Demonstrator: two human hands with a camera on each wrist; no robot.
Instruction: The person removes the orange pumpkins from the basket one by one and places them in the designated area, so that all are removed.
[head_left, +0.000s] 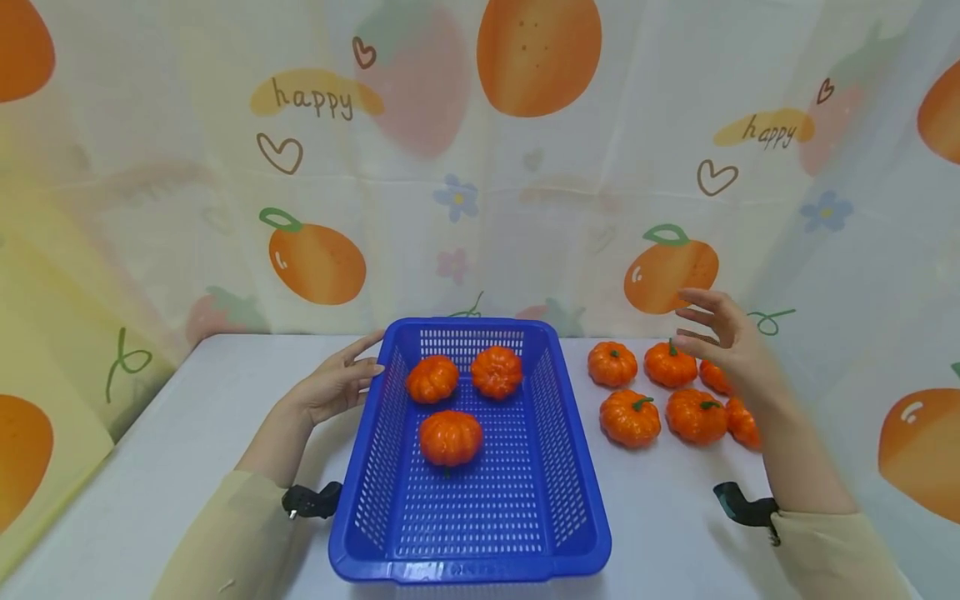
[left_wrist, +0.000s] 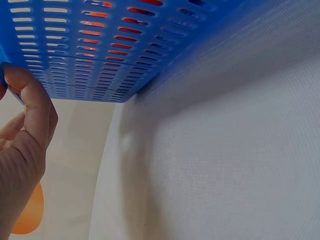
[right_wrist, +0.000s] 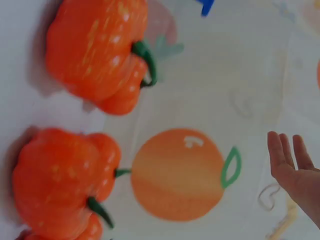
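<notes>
Blue basket (head_left: 468, 572), lower centre: holds three orange pumpkins (head_left: 450, 437); loading seems partway.
Six loose pumpkins (head_left: 630, 418) show at right on the table (head_left: 660, 517), apparently left to load; left hand (head_left: 337, 385) pinches the basket's left rim; right hand (head_left: 725, 335), fingers loosely parted, holds nothing.

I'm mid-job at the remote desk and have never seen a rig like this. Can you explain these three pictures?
There's no robot here, just a person's two bare hands. The wide picture comes from a head camera looking forward and down; the other two come from cameras on each wrist.

On the white table sits a blue basket with three orange pumpkins inside. At least six more pumpkins stand to its right.

The left hand holds the basket's left rim. The right hand is raised near the outside pumpkins, its fingers apart and holding nothing.
</notes>
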